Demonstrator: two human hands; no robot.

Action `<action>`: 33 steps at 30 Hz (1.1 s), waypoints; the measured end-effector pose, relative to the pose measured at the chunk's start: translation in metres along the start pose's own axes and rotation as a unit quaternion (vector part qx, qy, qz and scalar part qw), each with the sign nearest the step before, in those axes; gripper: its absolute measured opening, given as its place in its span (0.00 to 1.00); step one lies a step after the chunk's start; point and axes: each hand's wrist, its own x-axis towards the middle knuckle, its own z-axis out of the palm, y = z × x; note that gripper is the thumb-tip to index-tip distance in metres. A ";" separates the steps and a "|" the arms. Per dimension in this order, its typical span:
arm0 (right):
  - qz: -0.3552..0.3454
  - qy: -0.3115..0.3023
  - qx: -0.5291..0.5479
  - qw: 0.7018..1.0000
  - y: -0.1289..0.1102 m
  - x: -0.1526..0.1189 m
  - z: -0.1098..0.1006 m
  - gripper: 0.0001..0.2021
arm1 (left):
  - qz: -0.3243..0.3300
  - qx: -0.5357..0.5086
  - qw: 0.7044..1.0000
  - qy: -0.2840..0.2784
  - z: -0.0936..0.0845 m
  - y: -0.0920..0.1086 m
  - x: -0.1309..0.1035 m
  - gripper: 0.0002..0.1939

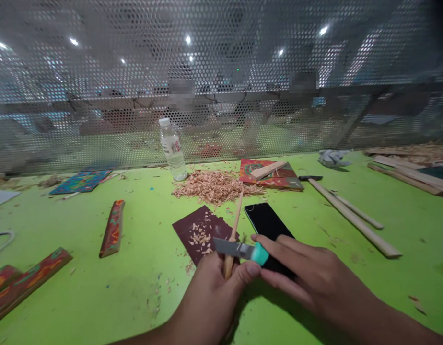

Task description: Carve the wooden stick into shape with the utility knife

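Observation:
My left hand [217,292] is wrapped round a thin, partly carved wooden stick [236,218], whose narrow end points away from me. In my right hand [315,273] is a carving knife [230,247] with a turquoise and black handle. Its blade lies across the stick just above my left fist, and my left thumb touches the handle's front end. Beneath the stick lies a dark brown sheet of sandpaper [196,235], strewn with small shavings. A black phone [266,218] rests on the table beyond my right hand, partly covered by it.
A heap of shavings [214,186] lies beside a water bottle [174,153]. Behind stands a perforated metal screen [221,72]. Wooden rods [354,220] are at right, a red painted board [272,179] at the back, painted wood strips [113,227] at left, all on the green table [135,297].

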 end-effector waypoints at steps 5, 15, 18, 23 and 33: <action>0.024 -0.001 0.018 1.000 0.005 0.003 -0.005 0.26 | 0.008 0.028 1.000 -0.006 -0.003 0.002 -0.004 0.18; -0.009 -0.105 0.105 0.989 0.011 0.005 -0.003 0.15 | -0.067 -0.076 0.991 -0.088 -0.003 0.000 -0.002 0.23; -0.015 -0.109 0.109 0.988 0.010 0.006 -0.004 0.15 | -0.074 -0.084 0.989 -0.092 -0.003 0.001 -0.002 0.23; -0.036 -0.069 0.076 0.994 0.008 0.004 -0.003 0.16 | -0.068 -0.072 0.991 -0.085 -0.001 0.001 -0.002 0.22; 0.073 0.063 0.057 0.994 0.006 0.002 -0.001 0.18 | -0.055 -0.051 0.994 -0.077 0.000 0.001 -0.004 0.20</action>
